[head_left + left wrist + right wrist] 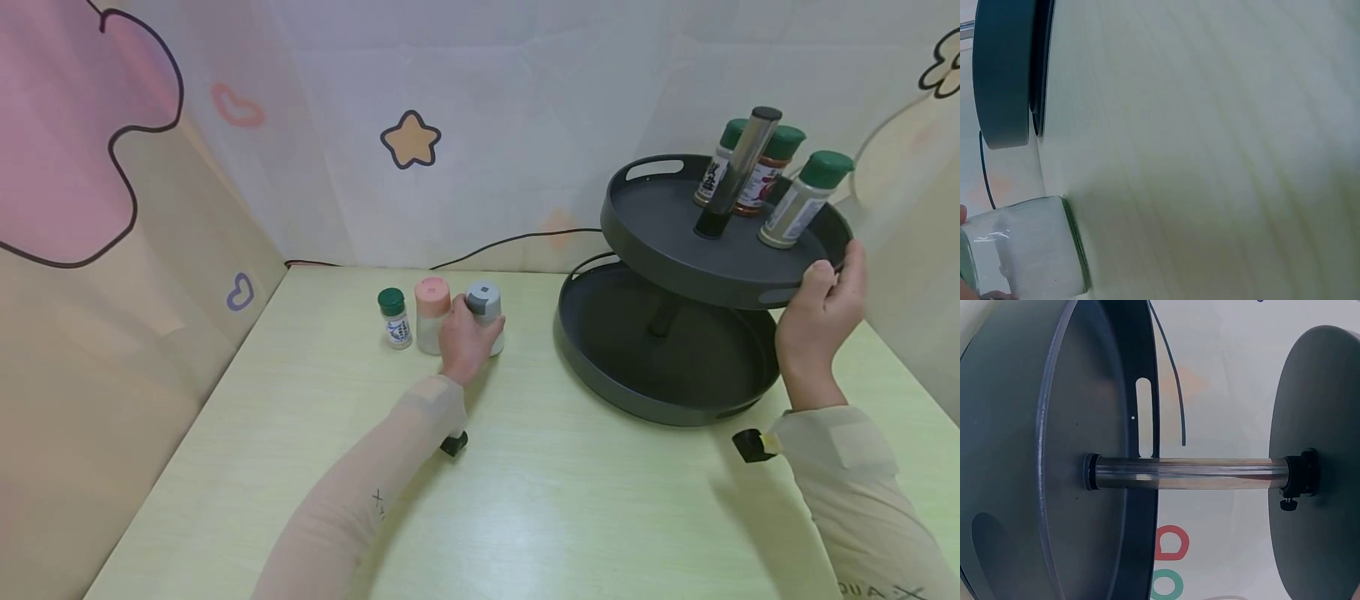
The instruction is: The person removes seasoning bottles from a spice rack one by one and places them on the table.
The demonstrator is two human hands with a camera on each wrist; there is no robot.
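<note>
My left hand (468, 337) grips a clear jar with a grey cap (483, 300) on the table. In the left wrist view, fingertips show at the edge beside the clear jar body (1041, 250). Just left of that hand stands a shaker jar with a pink cap (432, 312), and farther left a small green-capped spice bottle (395, 319). On the right, my right hand (821, 312) holds the rim of a dark two-tier tray (675, 279), thumb over the edge by a handle slot. Three green-capped spice bottles (806, 200) stand on its upper tier.
The lower tier (637, 350) rests on the pale wooden table (570, 500). A metal pole (1191, 474) with a black clamp joins both tiers. Behind runs a thin black cable (517, 237) along a printed cloth backdrop (525, 108).
</note>
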